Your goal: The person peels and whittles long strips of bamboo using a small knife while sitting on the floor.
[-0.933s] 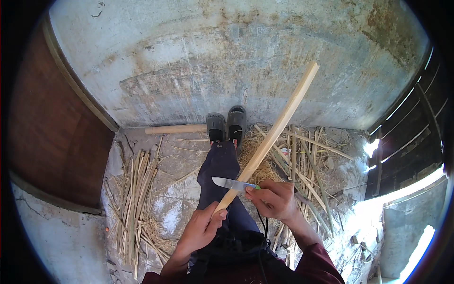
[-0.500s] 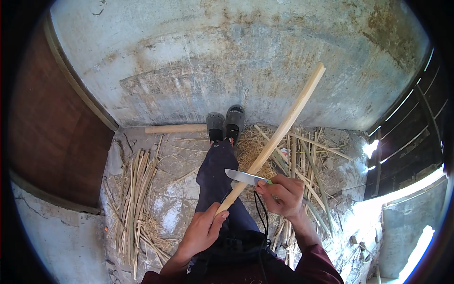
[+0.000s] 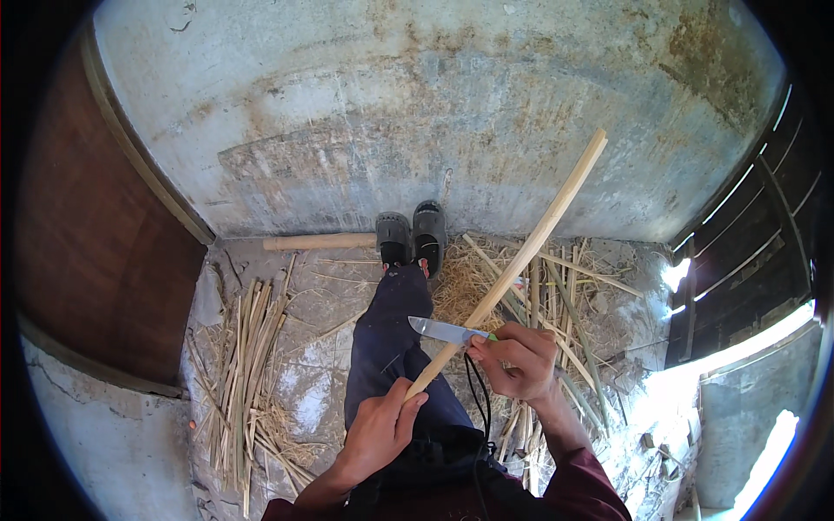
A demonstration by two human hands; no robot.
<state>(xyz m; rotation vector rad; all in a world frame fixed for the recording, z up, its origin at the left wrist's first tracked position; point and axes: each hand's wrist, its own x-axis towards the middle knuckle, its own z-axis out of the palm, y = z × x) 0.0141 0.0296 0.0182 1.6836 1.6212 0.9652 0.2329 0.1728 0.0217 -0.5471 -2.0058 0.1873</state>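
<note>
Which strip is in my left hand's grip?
The long pale strip, held by the left hand and crossed by the knife; the other strips lie on the floor.

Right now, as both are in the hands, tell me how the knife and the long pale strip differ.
The knife is much shorter than the pale strip. The knife has a shiny grey blade and some green at its handle, while the strip is tan throughout. The knife's tip points left across the strip; the strip slants up toward the right. Both are held: the knife in the right hand, the strip in the left hand.
</note>
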